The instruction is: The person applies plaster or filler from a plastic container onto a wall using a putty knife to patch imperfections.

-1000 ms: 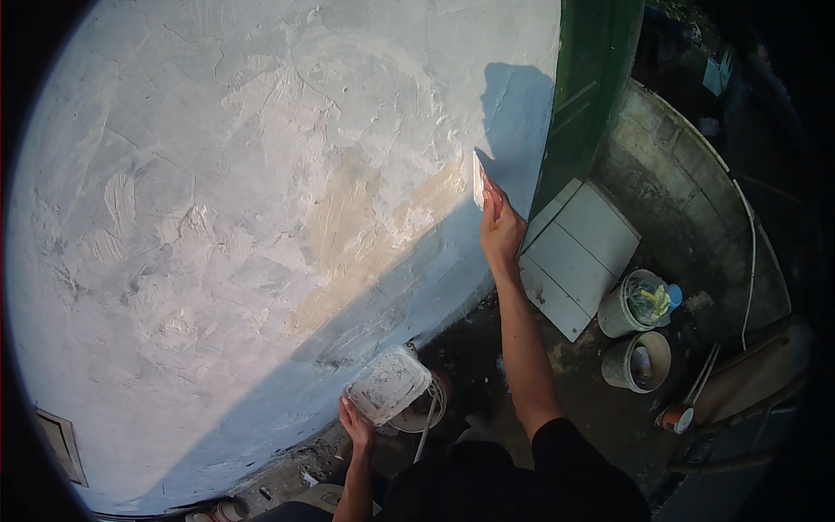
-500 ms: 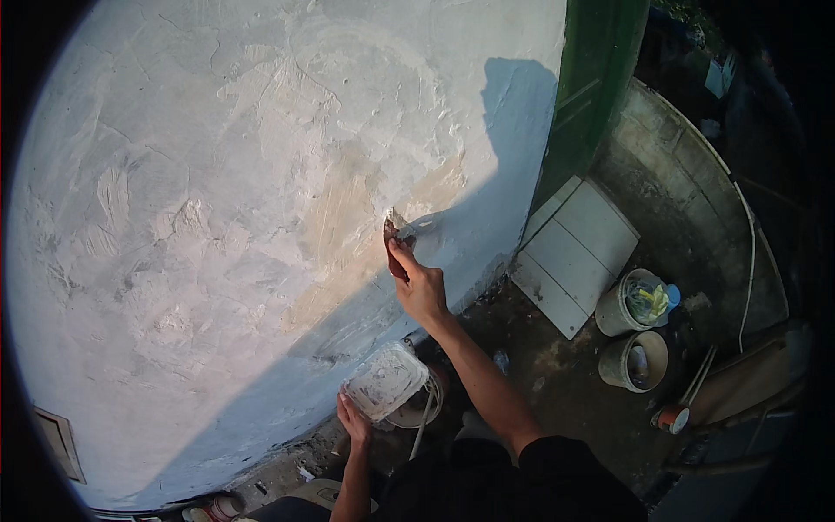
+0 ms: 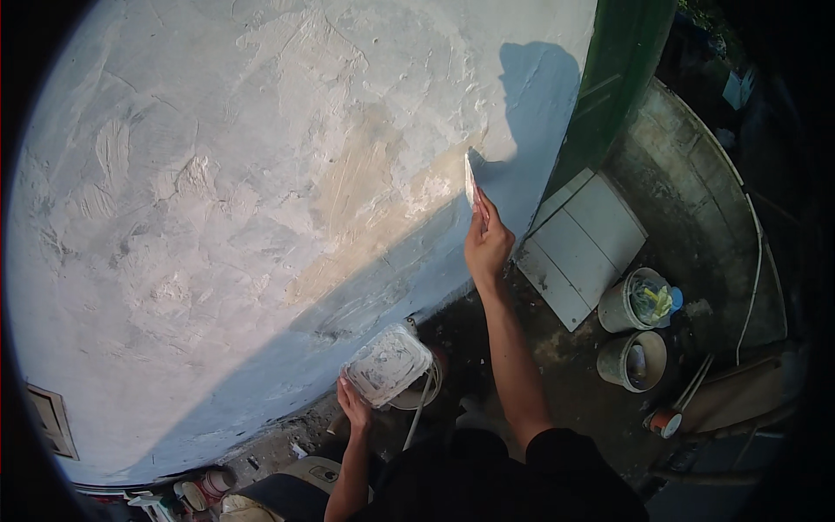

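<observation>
My right hand (image 3: pixel 489 245) grips a putty knife (image 3: pixel 472 181) by its reddish handle, its whitish blade tilted upward against the wall. White filler is smeared over the wall (image 3: pixel 261 174) in rough strokes, with a beige patch (image 3: pixel 361 174) to the left of the blade. Low in front of me, my left hand (image 3: pixel 354 404) holds a shallow white tray (image 3: pixel 387 365) by its near left edge. The tray is coated inside with whitish paste. My own shadow falls across the right and lower wall.
A green door (image 3: pixel 600 113) adjoins the wall's right edge. White tiles (image 3: pixel 581 248) lean below it. Two buckets (image 3: pixel 616 309) stand on the floor at right, one holding bags. Further right is an orange can (image 3: pixel 665 424) with sticks. A low concrete wall (image 3: pixel 696 165) curves behind.
My right hand has moved up and to the right along the wall with the putty knife, now turned more edge-on. My left hand keeps the tray in nearly the same place.
</observation>
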Available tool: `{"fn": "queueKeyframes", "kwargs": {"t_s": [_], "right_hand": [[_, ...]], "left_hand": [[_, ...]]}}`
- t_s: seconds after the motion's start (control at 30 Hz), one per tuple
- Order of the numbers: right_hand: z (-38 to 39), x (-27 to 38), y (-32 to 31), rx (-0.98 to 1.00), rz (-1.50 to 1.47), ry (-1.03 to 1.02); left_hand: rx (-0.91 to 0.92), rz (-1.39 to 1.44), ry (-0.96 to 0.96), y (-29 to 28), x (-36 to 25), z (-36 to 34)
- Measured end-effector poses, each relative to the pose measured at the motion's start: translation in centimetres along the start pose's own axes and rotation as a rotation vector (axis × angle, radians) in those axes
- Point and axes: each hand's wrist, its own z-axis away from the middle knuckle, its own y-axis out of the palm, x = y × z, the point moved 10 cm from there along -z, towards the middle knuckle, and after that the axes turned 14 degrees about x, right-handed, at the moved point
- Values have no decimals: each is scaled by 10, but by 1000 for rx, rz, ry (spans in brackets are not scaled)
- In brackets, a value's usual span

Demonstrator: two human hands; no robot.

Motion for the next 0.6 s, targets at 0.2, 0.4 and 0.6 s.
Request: {"fn": "queueKeyframes", "kwargs": {"t_s": [0.2,0.4,0.6], "right_hand": [[33,54,88,261,74,-81],[73,80,96,313,63,-127],[103,51,56,506,-267,126]], "left_hand": [[-24,-1,-24,-1,-10,12],[1,-56,-93,-2,-4,13],[-82,-26,-2,8,-20,9]]}}
